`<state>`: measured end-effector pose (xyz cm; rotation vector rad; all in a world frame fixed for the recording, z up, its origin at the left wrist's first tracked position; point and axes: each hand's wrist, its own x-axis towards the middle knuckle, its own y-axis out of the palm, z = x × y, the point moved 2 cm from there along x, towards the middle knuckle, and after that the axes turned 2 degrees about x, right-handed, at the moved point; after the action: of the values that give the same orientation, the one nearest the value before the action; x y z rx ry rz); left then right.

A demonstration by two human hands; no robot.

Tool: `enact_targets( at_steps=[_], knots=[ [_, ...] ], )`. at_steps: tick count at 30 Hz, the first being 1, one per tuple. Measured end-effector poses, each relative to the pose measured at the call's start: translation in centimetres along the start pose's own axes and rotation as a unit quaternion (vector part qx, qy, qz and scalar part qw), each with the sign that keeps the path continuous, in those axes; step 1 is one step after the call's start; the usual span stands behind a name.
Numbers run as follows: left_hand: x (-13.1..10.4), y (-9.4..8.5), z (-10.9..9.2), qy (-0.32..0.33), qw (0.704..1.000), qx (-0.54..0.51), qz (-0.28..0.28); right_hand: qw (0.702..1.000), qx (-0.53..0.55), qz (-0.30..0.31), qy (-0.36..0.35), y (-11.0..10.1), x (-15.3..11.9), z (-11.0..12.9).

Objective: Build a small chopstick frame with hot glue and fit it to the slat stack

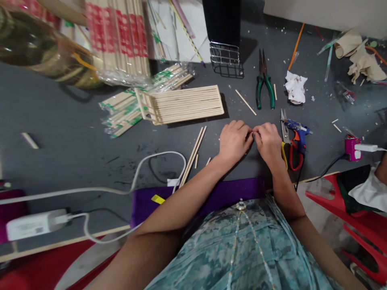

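Note:
My left hand (pixel 235 139) and my right hand (pixel 267 139) meet fingertip to fingertip over the grey table. Both are pinched closed around something small and dark that my fingers mostly cover. Beyond my left hand lies a small rack of thin wooden sticks (pixel 187 104), with an upright frame at its left end. Loose wooden sticks (pixel 193 155) rest left of my left forearm. Just right of my right hand are scissors (pixel 287 139) and a blue glue gun (pixel 298 133). Green-handled pliers (pixel 265 82) lie farther back, near a single stick piece (pixel 246 102).
Wrapped chopsticks (pixel 121 40) and smaller packets (pixel 123 114) lie at the back left near a large bottle (pixel 39 44). A white cable (pixel 142 165) loops across the left. Crumpled tissue (pixel 295 87) and a pink adapter (pixel 352 148) are on the right. Part of another person shows at far right.

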<state>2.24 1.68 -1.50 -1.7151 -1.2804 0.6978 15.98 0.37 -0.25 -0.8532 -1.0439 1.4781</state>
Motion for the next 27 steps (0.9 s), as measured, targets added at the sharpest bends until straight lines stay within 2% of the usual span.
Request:
enact_targets(
  at_steps=[3,10,17,23,27],
  knots=[
    [0.00,0.01,0.00,0.000,1.000,0.000,0.001,1.000,-0.003,0.008,0.000,-0.10,-0.02,0.02],
    [0.08,-0.02,0.00,0.004,1.000,0.012,0.005,0.999,0.036,-0.024,0.013,0.12,0.06,-0.22],
    [-0.01,0.12,0.12,0.008,1.000,0.002,-0.006,0.999,0.042,0.013,0.008,-0.06,0.19,-0.10],
    [-0.02,0.04,0.10,-0.004,1.000,-0.028,-0.001,0.999,0.015,-0.024,-0.016,-0.16,-0.27,-0.32],
    [-0.04,0.02,0.10,-0.005,1.000,-0.024,0.003,0.999,0.030,-0.021,-0.004,0.35,-0.02,-0.50]
  ],
)
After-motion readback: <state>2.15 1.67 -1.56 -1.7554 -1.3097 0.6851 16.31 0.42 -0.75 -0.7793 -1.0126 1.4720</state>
